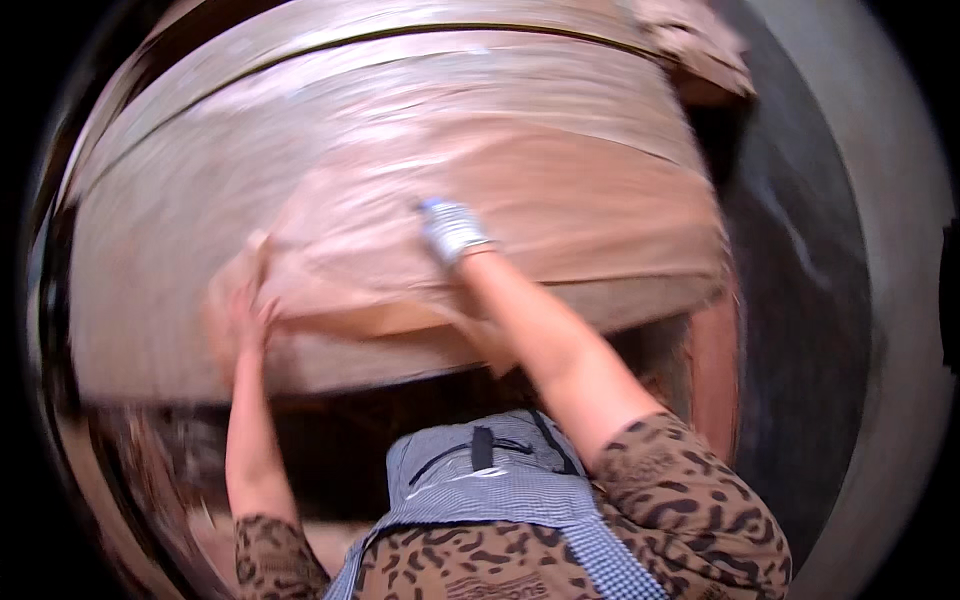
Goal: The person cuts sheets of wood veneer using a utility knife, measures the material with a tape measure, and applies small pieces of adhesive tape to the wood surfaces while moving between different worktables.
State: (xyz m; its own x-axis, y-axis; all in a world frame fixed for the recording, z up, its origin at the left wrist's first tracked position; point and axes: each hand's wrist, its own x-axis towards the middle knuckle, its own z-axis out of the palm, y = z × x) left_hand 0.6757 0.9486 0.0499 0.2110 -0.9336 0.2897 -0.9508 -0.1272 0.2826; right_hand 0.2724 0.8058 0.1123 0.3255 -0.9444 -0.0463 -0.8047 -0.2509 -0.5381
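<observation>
A large sheet of brown paper (590, 210) lies creased over a wide, pale brown covered surface (150, 290). Its near edge is lifted and folded in front of me. My left hand (250, 312), bare and blurred, rests at the sheet's left edge with fingers apart, beside a raised corner of the paper. My right hand (455, 230) wears a white and grey glove and reaches over the middle of the sheet. Its fingers are closed around a small blue object with a dark tip (428, 204); motion blur hides its kind.
A dark gap (370, 425) lies under the surface's near edge, by my apron. A long dark seam (400, 33) crosses the far side. Crumpled brown paper (695, 35) sits at the far right corner. Dark grey floor (800, 350) runs along the right.
</observation>
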